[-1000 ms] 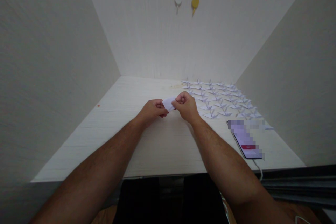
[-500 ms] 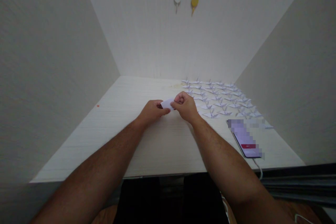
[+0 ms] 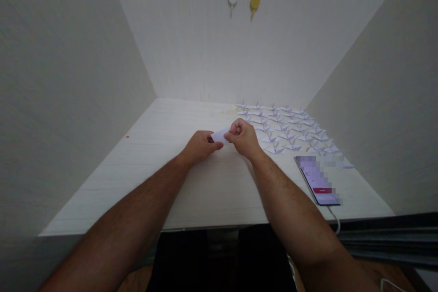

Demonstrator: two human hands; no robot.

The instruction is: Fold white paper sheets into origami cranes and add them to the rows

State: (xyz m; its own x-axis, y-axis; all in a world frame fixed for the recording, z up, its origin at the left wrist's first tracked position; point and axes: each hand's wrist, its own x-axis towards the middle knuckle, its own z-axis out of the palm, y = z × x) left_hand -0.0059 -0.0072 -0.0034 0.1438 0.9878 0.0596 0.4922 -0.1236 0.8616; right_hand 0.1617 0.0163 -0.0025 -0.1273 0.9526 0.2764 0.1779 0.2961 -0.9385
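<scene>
A small folded piece of white paper [image 3: 219, 136] is held just above the white table [image 3: 178, 178], near its middle. My left hand [image 3: 200, 146] pinches the paper's left end with closed fingers. My right hand [image 3: 243, 138] is curled shut on its right end. The two hands almost touch. Much of the paper is hidden between the fingers.
Several white folded paper cranes [image 3: 284, 130] lie in rows at the back right of the table. A phone [image 3: 318, 181] with a cable lies at the front right. White walls close in the table on three sides. Two hooks [image 3: 243, 3] hang on the back wall.
The hands stay in place and keep hold of the paper. The visible part of the paper has shrunk slightly as the fingers close in on it.
</scene>
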